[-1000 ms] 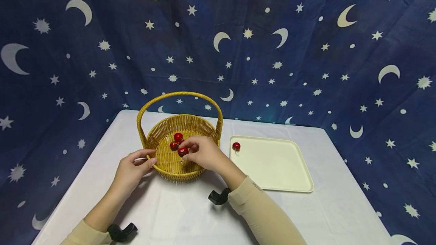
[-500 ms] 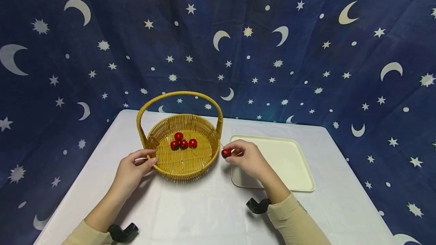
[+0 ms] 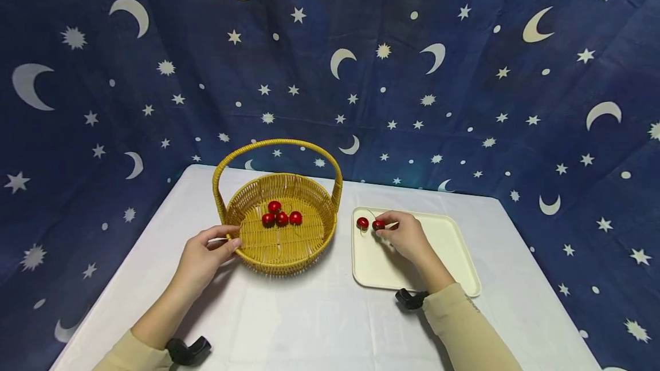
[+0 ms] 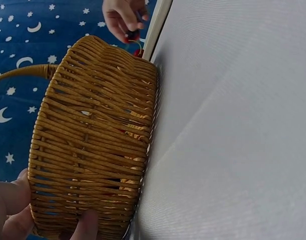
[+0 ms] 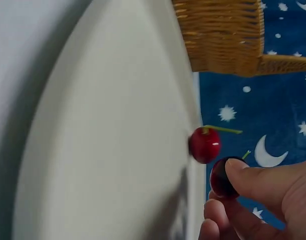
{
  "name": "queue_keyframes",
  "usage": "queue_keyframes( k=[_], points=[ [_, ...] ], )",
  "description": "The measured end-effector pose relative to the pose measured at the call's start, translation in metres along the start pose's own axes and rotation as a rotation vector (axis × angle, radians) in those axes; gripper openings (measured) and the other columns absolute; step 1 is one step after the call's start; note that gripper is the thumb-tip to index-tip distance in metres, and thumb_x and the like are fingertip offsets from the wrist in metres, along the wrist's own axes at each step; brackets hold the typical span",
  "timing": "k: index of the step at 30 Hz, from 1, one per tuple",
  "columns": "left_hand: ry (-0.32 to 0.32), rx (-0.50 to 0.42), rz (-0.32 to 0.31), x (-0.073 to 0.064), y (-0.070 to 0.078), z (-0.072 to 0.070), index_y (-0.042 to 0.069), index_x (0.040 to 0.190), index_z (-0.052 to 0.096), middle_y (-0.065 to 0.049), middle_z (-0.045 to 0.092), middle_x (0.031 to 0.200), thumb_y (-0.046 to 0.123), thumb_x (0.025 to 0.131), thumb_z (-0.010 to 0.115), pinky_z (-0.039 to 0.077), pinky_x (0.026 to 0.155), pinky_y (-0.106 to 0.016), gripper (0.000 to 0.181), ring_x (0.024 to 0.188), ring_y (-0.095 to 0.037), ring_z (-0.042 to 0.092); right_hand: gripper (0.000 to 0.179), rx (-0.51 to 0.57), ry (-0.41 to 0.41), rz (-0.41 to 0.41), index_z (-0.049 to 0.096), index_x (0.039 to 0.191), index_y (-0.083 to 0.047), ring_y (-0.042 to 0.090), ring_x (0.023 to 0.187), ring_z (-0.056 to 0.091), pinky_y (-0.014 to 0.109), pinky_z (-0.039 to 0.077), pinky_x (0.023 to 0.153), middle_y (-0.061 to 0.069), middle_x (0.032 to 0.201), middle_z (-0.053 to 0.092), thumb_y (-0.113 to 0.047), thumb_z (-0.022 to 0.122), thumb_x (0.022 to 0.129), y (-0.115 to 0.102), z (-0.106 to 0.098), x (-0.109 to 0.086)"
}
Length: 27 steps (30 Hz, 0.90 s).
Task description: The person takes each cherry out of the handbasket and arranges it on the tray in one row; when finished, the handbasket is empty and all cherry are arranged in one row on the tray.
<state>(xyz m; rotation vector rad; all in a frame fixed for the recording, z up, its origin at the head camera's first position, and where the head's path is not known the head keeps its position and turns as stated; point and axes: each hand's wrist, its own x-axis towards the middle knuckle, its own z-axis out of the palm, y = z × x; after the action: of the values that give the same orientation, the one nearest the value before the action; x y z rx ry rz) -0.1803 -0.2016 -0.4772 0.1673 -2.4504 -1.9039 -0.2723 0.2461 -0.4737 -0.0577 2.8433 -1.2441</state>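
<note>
In the head view, my right hand (image 3: 407,236) pinches a dark red cherry (image 3: 378,225) between thumb and fingers, over the left part of a cream tray (image 3: 428,262). Just left of it, another cherry (image 3: 362,223) with a stem lies on the tray. The right wrist view shows the held cherry (image 5: 224,177) close beside that one. My left hand (image 3: 208,251) grips the left rim of a yellow wicker basket (image 3: 281,268), thumb at the rim and fingers against its wall. Several cherries (image 3: 281,219) sit grouped on the basket floor.
A tall arched handle (image 3: 278,142) rises over the basket. White cloth covers the table (image 3: 309,325), and a dark blue curtain (image 3: 289,62) with moons and stars hangs behind. A strip of table separates basket from tray.
My right hand has carried a cherry rightward out of the basket to above the tray, near the cherry lying there. My left hand keeps its hold on the basket rim.
</note>
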Motion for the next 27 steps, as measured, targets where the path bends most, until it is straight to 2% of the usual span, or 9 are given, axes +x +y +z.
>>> queue_keyframes(
  k=[2, 5, 9, 14, 20, 27],
  points=[
    [-0.006, -0.004, -0.001, 0.0, 0.0, 0.001, -0.001, 0.141, 0.068, -0.023, 0.059, 0.145, 0.013, 0.101, 0.078, 0.068, 0.086, -0.026, 0.043, 0.098, 0.005, 0.068, 0.022, -0.011, 0.009, 0.009, 0.081, 0.111, -0.016, 0.021, 0.085, 0.069, 0.03, 0.059, 0.061, 0.007, 0.108, 0.079, -0.009, 0.086, 0.09, 0.005, 0.004, 0.003],
    [-0.01, -0.009, 0.001, 0.0, 0.0, 0.001, -0.001, 0.141, 0.068, -0.023, 0.059, 0.145, 0.013, 0.1, 0.078, 0.068, 0.087, -0.027, 0.044, 0.099, 0.004, 0.069, 0.022, -0.058, 0.041, -0.009, 0.082, 0.11, -0.015, 0.023, 0.093, 0.071, 0.031, 0.059, 0.07, 0.006, 0.107, 0.081, -0.009, 0.086, 0.09, 0.01, 0.008, 0.006],
    [-0.013, -0.01, 0.003, 0.0, 0.0, 0.001, 0.0, 0.141, 0.068, -0.023, 0.059, 0.145, 0.013, 0.1, 0.078, 0.068, 0.088, -0.028, 0.044, 0.099, 0.003, 0.069, 0.022, -0.095, 0.066, -0.023, 0.082, 0.11, -0.015, 0.025, 0.1, 0.074, 0.039, 0.059, 0.085, 0.005, 0.107, 0.082, -0.009, 0.086, 0.09, 0.012, 0.01, 0.009],
    [-0.011, -0.003, 0.012, 0.001, 0.0, 0.0, 0.0, 0.14, 0.068, -0.023, 0.059, 0.144, 0.014, 0.101, 0.078, 0.068, 0.088, -0.027, 0.043, 0.1, 0.004, 0.069, 0.024, -0.11, 0.053, -0.02, 0.081, 0.114, -0.014, 0.026, 0.102, 0.073, 0.042, 0.06, 0.089, 0.006, 0.109, 0.081, -0.011, 0.085, 0.091, 0.014, 0.009, 0.012],
    [-0.015, 0.012, 0.022, 0.0, 0.0, 0.0, 0.0, 0.14, 0.068, -0.023, 0.059, 0.143, 0.015, 0.101, 0.078, 0.067, 0.086, -0.025, 0.043, 0.099, 0.004, 0.069, 0.035, -0.093, 0.032, 0.002, 0.078, 0.126, -0.012, 0.025, 0.101, 0.072, 0.031, 0.059, 0.077, 0.011, 0.111, 0.079, -0.011, 0.084, 0.092, 0.014, 0.009, 0.014],
    [-0.007, 0.018, 0.014, 0.0, 0.0, 0.0, -0.001, 0.139, 0.068, -0.023, 0.06, 0.143, 0.013, 0.101, 0.077, 0.067, 0.085, -0.022, 0.042, 0.099, 0.003, 0.069, 0.039, -0.034, -0.003, 0.029, 0.075, 0.131, -0.011, 0.019, 0.074, 0.071, 0.026, 0.057, 0.06, 0.018, 0.118, 0.077, -0.01, 0.083, 0.092, 0.011, 0.006, 0.016]
  ],
)
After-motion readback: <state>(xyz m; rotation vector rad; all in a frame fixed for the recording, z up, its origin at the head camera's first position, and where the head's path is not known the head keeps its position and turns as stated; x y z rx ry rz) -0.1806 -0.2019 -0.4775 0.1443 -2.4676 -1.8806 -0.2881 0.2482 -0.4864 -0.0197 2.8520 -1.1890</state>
